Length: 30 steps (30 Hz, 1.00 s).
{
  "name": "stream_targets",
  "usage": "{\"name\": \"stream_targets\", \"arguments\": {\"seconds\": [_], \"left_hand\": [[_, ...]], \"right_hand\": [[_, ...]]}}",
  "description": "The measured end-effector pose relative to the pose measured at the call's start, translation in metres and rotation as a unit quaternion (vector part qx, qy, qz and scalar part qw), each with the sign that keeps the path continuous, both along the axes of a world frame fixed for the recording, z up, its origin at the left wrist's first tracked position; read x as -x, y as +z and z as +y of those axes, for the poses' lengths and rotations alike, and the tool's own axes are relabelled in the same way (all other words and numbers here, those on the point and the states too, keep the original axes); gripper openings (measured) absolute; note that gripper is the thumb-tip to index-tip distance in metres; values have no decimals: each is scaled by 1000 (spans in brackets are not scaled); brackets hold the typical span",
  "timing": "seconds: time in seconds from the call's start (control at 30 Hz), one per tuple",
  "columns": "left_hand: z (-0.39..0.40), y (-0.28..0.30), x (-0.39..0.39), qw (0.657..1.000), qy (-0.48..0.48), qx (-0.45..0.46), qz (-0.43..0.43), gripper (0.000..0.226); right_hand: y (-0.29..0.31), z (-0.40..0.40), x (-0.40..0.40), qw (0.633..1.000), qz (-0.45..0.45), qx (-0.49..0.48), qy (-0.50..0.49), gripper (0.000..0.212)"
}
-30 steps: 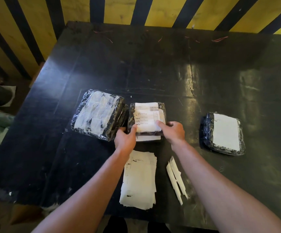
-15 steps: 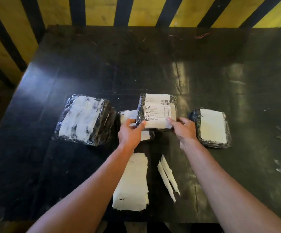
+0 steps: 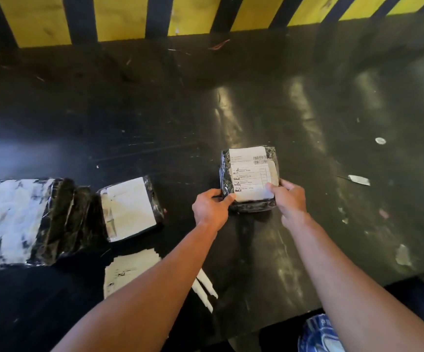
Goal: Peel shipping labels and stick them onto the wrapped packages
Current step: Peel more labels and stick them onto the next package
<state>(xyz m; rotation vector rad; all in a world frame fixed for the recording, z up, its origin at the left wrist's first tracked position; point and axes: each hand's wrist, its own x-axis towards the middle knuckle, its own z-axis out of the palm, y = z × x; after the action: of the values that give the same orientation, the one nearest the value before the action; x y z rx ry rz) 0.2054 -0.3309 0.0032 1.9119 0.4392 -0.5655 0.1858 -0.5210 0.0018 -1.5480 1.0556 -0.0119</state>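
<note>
While the labelled package (image 3: 250, 177) sits right of centre on the desk (image 3: 155, 110), the left hand (image 3: 211, 208) and right hand (image 3: 291, 199) grip its near corners, fingers clamped on it.

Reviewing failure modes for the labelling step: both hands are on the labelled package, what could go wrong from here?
1. The left hand and right hand grip only the near corners of the labelled package; the slick wrap could slip.
2. The shipping label reaches almost to the package edge, so its corner by the thumbs may lift.
3. The label stack and backing strips lie under the forearms and could be swept off the table.
</note>
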Motion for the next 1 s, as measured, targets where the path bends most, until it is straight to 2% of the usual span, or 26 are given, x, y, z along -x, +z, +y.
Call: {"name": "stream_targets", "arguments": {"seconds": [0.2,0.27,0.33,0.37,0.47,0.53,0.6,0.73,0.87,0.93,1.0], "left_hand": [[-13,-4,-4,998,-37,-46,-27,52],[-5,-2,-1,996,-63,-43,-36,51],[11,2,5,994,-90,-40,-48,48],[23,4,10,993,-102,-38,-54,43],[69,10,32,991,-114,-35,-65,31],[105,13,53,991,-108,-53,-66,24],[143,15,75,991,-95,-74,-64,19],[219,10,118,992,-45,-107,-40,14],[280,-2,157,990,45,-136,-15,12],[296,-9,171,985,78,-153,9,23],[304,-18,182,983,72,-159,50,39]], "right_hand": [[-5,-18,-1,999,14,-3,39,38],[-5,-19,1,997,27,30,61,50],[-6,-17,7,992,51,88,77,67],[-7,-14,12,985,58,134,87,69],[-6,8,35,951,13,286,117,54],[-3,32,54,935,-28,324,143,44],[0,62,70,929,-54,318,181,36],[3,134,98,928,-67,231,283,22],[-10,200,126,920,-28,154,361,11],[-21,224,137,916,13,131,379,16],[-32,245,145,914,62,121,382,28]]}}
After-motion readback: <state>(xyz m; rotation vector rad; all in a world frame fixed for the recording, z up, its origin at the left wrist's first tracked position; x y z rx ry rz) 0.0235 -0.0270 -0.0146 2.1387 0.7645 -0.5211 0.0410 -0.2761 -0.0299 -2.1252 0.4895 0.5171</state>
